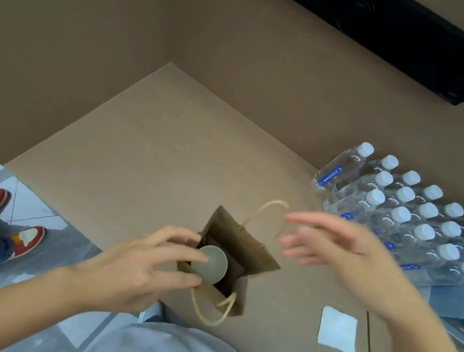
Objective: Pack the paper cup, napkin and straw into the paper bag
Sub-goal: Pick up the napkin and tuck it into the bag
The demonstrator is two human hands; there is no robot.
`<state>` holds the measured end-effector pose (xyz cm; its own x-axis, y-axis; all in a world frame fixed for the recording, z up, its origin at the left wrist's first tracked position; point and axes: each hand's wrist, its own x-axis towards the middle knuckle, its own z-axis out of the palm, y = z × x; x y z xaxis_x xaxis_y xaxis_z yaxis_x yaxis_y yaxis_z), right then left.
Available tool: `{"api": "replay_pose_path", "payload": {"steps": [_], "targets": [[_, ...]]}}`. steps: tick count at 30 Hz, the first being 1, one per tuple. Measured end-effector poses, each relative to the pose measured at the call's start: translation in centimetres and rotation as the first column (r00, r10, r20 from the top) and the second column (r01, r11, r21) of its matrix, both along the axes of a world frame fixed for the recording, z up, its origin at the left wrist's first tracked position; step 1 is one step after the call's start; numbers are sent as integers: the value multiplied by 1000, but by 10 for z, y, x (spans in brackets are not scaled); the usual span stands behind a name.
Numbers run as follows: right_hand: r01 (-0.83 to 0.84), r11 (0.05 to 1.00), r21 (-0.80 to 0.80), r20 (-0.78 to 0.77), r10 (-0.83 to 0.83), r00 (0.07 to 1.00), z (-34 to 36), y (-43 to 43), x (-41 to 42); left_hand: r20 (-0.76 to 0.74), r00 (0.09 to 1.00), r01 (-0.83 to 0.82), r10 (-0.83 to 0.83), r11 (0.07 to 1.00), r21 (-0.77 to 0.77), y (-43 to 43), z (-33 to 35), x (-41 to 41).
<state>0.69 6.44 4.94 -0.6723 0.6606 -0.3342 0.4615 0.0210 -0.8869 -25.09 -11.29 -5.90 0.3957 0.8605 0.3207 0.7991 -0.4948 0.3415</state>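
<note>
A brown paper bag (pixel 246 248) with rope handles stands open on the tan table near its front edge. Inside its mouth sits the paper cup (pixel 213 264), upright, its pale round opening facing up. My left hand (pixel 143 265) curls around the cup's left side at the bag's opening, fingers on the rim. My right hand (pixel 344 251) hovers blurred to the right of the bag, fingers spread, holding nothing. A white folded napkin (pixel 338 329) lies flat on the table to the bag's right. No straw is visible.
A shrink-wrapped pack of several water bottles (pixel 415 217) stands at the right. A black bar (pixel 404 32) hangs on the brown wall behind. A person's legs in jeans and red-white shoes (pixel 24 238) stand on the floor at the left.
</note>
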Motion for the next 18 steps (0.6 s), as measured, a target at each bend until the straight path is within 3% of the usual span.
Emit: {"api": "replay_pose_path", "payload": {"steps": [2, 4, 6, 7, 10, 15, 17, 18], "targets": [[339, 939, 54, 22, -341, 940, -34, 21, 55, 214, 973, -92, 88, 996, 5, -4, -7, -1], [602, 793, 95, 190, -608, 771, -98, 32, 105, 407, 881, -246, 242, 968, -44, -6, -15, 0], [695, 701, 163, 470, -674, 570, -163, 27, 145, 484, 762, -410, 430, 899, -153, -2, -29, 3], [689, 699, 193, 584, -646, 491, -189, 20, 159, 475, 713, -469, 515, 855, -222, 3, -40, 4], [594, 761, 261, 775, -532, 341, -240, -9, 178, 306, 673, -552, 673, 733, -397, 23, -82, 8], [582, 694, 423, 743, -634, 216, -250, -22, 153, -137, 739, -602, 659, 557, -572, 48, -146, 10], [592, 682, 428, 725, -651, 226, -245, -21, 142, -205, 737, -616, 645, 513, -598, 49, -163, 10], [613, 682, 399, 677, -670, 305, -242, -22, 141, -248, 740, -630, 625, 514, -582, 49, -169, 10]]}}
